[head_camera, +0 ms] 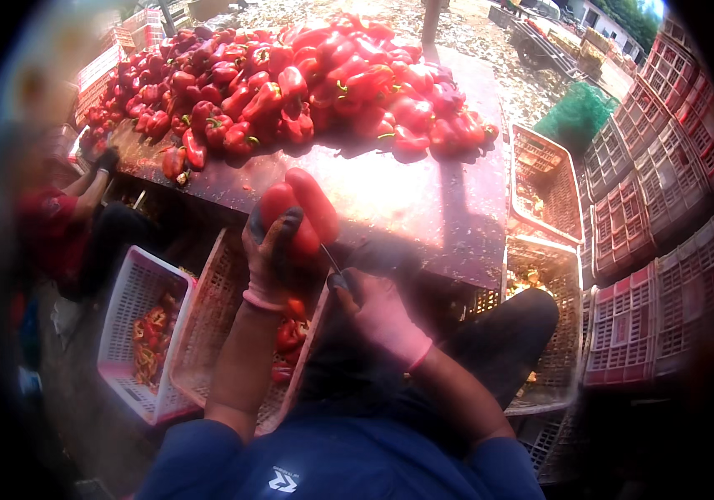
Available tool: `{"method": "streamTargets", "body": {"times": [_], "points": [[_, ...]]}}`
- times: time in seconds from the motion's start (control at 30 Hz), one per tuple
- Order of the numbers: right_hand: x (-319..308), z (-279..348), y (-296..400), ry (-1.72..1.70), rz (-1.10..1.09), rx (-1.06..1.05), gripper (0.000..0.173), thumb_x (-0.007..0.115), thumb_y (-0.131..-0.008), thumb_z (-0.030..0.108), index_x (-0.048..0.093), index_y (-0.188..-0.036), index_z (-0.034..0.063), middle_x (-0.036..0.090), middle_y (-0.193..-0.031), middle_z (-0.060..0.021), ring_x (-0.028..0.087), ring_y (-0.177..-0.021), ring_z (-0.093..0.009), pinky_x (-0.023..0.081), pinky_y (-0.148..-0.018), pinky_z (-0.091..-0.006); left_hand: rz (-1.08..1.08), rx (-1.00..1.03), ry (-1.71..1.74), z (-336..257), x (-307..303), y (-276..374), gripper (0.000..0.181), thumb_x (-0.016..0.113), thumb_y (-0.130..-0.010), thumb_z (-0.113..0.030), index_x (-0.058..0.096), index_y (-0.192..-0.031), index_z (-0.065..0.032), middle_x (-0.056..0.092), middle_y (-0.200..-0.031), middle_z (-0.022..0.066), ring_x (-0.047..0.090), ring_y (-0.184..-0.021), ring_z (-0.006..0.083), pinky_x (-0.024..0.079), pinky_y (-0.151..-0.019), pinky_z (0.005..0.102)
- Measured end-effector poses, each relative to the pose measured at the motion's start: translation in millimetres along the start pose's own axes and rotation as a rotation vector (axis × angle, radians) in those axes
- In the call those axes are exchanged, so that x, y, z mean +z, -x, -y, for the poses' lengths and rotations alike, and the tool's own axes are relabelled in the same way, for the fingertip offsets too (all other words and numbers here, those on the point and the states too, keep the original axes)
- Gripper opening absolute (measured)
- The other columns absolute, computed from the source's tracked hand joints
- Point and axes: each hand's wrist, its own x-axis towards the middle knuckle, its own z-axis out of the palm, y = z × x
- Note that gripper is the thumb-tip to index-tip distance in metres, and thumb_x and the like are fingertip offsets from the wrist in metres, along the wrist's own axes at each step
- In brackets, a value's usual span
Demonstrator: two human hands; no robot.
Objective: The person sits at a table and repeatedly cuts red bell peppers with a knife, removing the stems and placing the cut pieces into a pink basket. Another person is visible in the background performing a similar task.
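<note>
My left hand (273, 253), in a pink glove with dark fingers, grips a red bell pepper (311, 206) above the near edge of the table. Two long red lobes show beyond the fingers; whether they belong to one pepper or two I cannot tell. In my right hand (377, 306), gloved alike, is a small knife (330, 257), its handle hidden by the fingers. The thin blade points up toward the pepper's lower end and its tip seems to meet it. A large heap of red bell peppers (294, 87) covers the far side of the table (382, 187).
Below my left arm stands a plastic crate (207, 325) with red pepper pieces; a white crate (138, 262) is beside it. Right of the table, crates (544, 181) hold scraps, near tall crate stacks (644, 187). Another person (50, 219) sits at left. A post (431, 25) rises behind.
</note>
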Motion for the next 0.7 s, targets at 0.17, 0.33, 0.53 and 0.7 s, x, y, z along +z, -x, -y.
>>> {"method": "streamTargets", "body": {"times": [0.17,0.33,0.53,0.7], "points": [[22,6,5,-0.010,0.078,-0.008,0.024,0.062,-0.098,0.025,0.062,-0.105,0.0012,0.069,-0.098,-0.0240,0.066,-0.093,-0.044,0.052,-0.081,-0.0510,-0.177,0.194,-0.287,54,-63,4,0.037,0.067,-0.095,-0.034,0.064,-0.114,-0.0031,0.062,-0.104,0.0055,0.061,-0.091,0.0184,0.052,-0.082,0.0351],[28,-2,17,-0.103,0.009,-0.052,0.022,0.066,-0.095,0.021,0.064,-0.105,0.0009,0.068,-0.096,-0.0243,0.066,-0.092,-0.044,0.054,-0.080,-0.0474,-0.256,-0.164,0.175,18,-81,0,0.048,0.062,-0.097,-0.045,0.058,-0.122,-0.0050,0.061,-0.109,0.0085,0.061,-0.101,0.0206,0.052,-0.091,0.0385],[23,2,-36,-0.345,0.019,-0.054,0.049,0.079,-0.086,0.036,0.065,-0.116,0.0003,0.069,-0.106,-0.0235,0.069,-0.098,-0.040,0.054,-0.086,-0.0456,-0.047,-0.451,0.491,1,-71,28,0.051,0.065,-0.094,-0.038,0.055,-0.134,-0.0088,0.063,-0.125,0.0111,0.063,-0.115,0.0284,0.052,-0.101,0.0466],[44,9,-51,-0.598,0.146,0.085,0.074,0.087,-0.076,0.045,0.062,-0.127,-0.0016,0.071,-0.110,-0.0218,0.071,-0.104,-0.033,0.054,-0.093,-0.0425,-0.064,-0.458,0.412,15,-78,66,0.063,0.062,-0.097,-0.039,0.046,-0.145,-0.0018,0.060,-0.132,0.0165,0.062,-0.118,0.0308,0.051,-0.103,0.0423]]}}
